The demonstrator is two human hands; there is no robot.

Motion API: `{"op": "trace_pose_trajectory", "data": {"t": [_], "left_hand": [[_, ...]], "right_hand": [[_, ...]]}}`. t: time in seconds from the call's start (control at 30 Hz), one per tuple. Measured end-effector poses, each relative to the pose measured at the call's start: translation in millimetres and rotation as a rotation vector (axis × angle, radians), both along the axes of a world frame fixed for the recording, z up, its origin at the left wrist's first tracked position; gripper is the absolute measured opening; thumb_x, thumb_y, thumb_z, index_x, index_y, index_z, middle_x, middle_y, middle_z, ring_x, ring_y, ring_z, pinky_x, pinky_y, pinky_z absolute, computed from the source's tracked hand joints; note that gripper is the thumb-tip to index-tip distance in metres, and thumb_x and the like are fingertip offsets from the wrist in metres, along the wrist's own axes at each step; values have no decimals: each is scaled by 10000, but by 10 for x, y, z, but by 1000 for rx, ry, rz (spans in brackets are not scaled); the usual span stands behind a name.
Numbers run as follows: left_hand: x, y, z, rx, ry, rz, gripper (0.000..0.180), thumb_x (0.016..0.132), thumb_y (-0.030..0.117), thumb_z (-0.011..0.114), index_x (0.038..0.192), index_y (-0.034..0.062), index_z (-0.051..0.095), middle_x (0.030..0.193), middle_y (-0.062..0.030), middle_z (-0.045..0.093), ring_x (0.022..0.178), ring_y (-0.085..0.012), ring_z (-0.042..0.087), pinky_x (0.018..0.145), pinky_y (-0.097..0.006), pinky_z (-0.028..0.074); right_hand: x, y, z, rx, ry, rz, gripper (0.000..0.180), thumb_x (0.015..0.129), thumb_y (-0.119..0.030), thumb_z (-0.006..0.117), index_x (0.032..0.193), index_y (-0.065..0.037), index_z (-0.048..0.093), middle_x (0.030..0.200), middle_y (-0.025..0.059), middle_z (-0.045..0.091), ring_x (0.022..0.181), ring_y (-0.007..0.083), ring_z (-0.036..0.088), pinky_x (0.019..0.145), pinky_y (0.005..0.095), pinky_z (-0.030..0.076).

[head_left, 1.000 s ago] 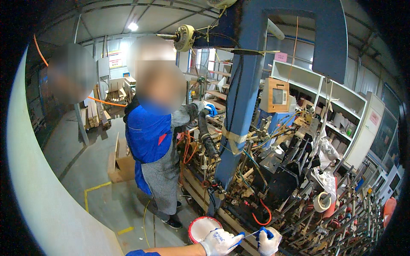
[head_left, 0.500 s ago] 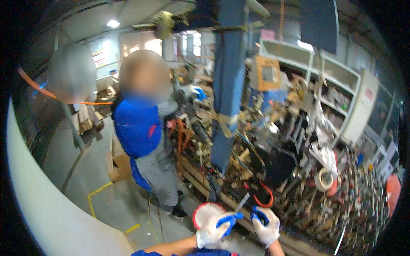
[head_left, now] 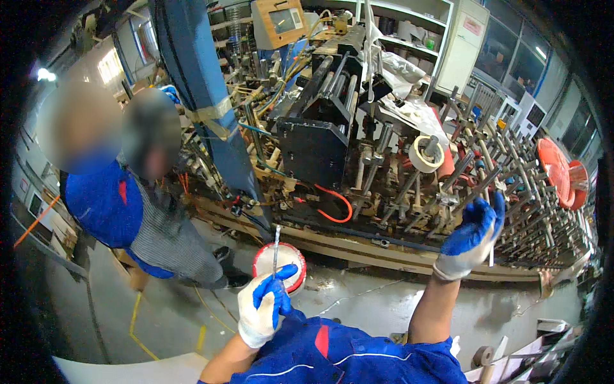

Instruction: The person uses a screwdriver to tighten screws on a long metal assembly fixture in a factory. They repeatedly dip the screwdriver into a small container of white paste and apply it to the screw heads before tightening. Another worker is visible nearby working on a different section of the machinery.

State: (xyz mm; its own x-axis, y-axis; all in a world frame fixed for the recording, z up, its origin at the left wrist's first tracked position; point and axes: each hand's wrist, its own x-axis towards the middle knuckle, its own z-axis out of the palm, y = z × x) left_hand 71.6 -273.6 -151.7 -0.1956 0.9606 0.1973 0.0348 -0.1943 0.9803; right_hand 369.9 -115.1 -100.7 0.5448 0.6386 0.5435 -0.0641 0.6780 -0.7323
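My left hand (head_left: 262,304), in a white glove with blue-coated fingers, is closed around a thin grey metal strip (head_left: 276,249). The strip points upward from the fingertips; its lower end is hidden in the grip. Below and behind it stands a round white tub with a red rim (head_left: 258,262). My right hand (head_left: 470,240), gloved alike, reaches out to the right over the machine's front edge. Its fingers are stretched up and away with nothing visible in them. Nearest to it are the machine's upright metal rods (head_left: 460,169) and a thin white stick (head_left: 491,256).
A long machine bed (head_left: 352,249) runs across, carrying a black box-shaped unit (head_left: 313,150), a tape roll (head_left: 419,157) and red round parts (head_left: 555,173). A blue post (head_left: 192,77) rises at left. Beside it stands a co-worker in a blue top (head_left: 96,205); another person is behind.
My view has swung to the right. My right hand has moved away from the left one and out toward the rods, its fingers straightening. The left hand still holds the strip, now more upright.
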Motion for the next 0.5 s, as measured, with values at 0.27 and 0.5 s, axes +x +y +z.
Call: {"op": "trace_pose_trajectory", "data": {"t": [0.27,0.5], "left_hand": [[73,151,-151,20,-133,-287,387,1035,117,470,1380,-18,584,874,15,560,717,-65,514,679,-226,460],[-539,601,-142,182,93,-32,389,1049,219,507,1300,-52,629,740,44,535,638,-39,474,595,-207,405]], "right_hand": [[-505,-626,-780,-485,-705,471,346,792,-137,677,1090,35,714,1003,201,733,939,295,727,884,395,563],[-818,-197,-219,-80,-900,51,416,779,-107,687,1173,23,670,1107,196,689,1004,338,672,928,429,523]]}}
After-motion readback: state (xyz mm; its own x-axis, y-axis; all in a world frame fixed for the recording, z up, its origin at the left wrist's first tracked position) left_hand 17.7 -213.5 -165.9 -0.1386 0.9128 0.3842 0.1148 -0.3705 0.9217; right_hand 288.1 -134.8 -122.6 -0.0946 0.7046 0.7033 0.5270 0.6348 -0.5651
